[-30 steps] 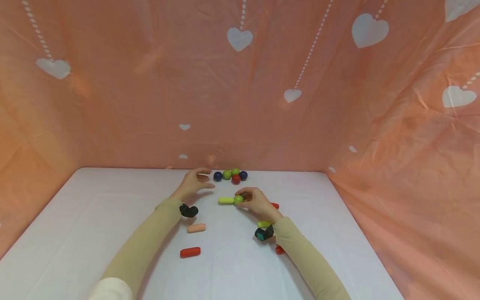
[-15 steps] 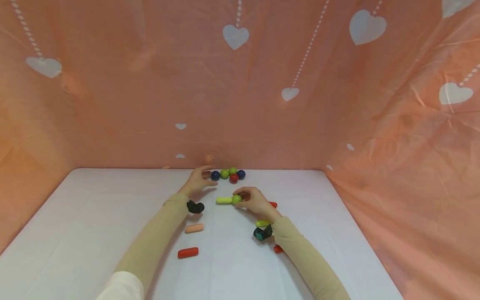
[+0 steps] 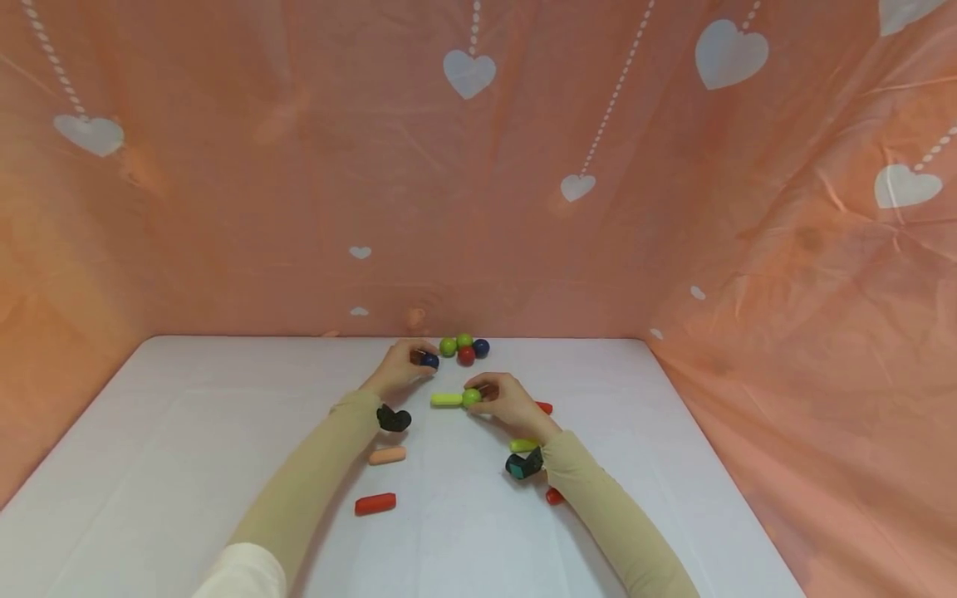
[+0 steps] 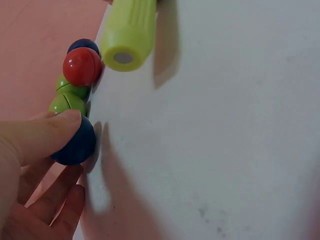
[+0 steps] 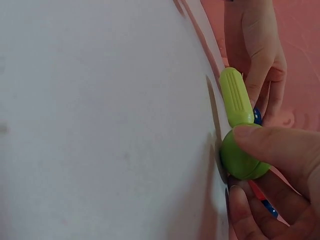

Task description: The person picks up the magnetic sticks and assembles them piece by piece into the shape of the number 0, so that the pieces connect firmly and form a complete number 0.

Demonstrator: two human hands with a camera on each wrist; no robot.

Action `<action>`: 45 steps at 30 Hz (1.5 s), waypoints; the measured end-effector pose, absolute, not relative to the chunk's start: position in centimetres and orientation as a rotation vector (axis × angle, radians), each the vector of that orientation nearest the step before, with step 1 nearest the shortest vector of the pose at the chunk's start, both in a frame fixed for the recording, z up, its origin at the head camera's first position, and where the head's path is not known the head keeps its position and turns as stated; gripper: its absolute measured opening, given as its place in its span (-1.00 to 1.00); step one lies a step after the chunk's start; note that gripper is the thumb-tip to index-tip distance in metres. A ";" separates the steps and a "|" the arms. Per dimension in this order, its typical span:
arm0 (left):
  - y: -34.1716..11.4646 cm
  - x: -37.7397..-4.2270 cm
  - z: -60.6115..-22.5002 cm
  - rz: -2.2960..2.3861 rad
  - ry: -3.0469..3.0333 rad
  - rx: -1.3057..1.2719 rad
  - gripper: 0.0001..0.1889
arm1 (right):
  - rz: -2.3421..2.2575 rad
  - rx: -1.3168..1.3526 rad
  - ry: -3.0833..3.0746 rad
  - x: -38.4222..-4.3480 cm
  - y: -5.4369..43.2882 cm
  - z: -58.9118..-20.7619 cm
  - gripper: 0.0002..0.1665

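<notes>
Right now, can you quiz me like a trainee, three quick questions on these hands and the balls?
1. Which colour is the ball in the left-hand grip? a) red b) blue c) green
2. True or false: the right-hand grip holds a red ball.
3. Leaving out held balls, how many make up the far ball cluster?

Key: 1. b, the dark blue ball. 2. False; it holds a green ball. 3. Four.

Place: curtained-off tabletop recording spot; whether it stands in a home, lab or office cannot be told | Enclosure: creased peach-orange hanging sheet [image 3: 314, 183] with white heart shapes [image 3: 469, 74] encloses back and both sides | Surface: flat white rectangular counter [image 3: 172, 448] | Gear: small black wrist-worn cameras [image 3: 394, 419]
</notes>
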State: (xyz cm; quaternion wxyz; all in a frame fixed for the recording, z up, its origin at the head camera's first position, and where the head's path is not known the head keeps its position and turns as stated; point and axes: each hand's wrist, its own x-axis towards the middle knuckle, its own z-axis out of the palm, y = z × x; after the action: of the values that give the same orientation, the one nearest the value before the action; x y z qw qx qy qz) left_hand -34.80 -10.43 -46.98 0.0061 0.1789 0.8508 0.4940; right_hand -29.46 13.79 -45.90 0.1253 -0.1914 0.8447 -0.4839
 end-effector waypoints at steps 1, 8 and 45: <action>-10.4 -34.7 -46.9 1.536 2.669 0.559 -0.68 | -1.415 -0.558 2.455 -29.5 13.8 -45.9 -0.59; -10.6 -33.8 -46.8 1.567 2.673 0.510 -0.71 | -1.407 -0.556 2.454 -29.7 14.0 -46.2 -0.57; -13.4 -26.7 -47.1 1.743 2.407 0.358 -0.67 | -1.435 -0.555 2.416 -29.8 14.1 -46.1 -0.58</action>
State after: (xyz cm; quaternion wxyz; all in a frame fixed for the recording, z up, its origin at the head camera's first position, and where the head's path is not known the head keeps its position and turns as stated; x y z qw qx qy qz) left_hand -26.70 -13.43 -47.15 0.0741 0.1193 0.8019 0.5807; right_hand -29.76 14.07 -46.14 0.1381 -0.1919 0.8354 -0.4962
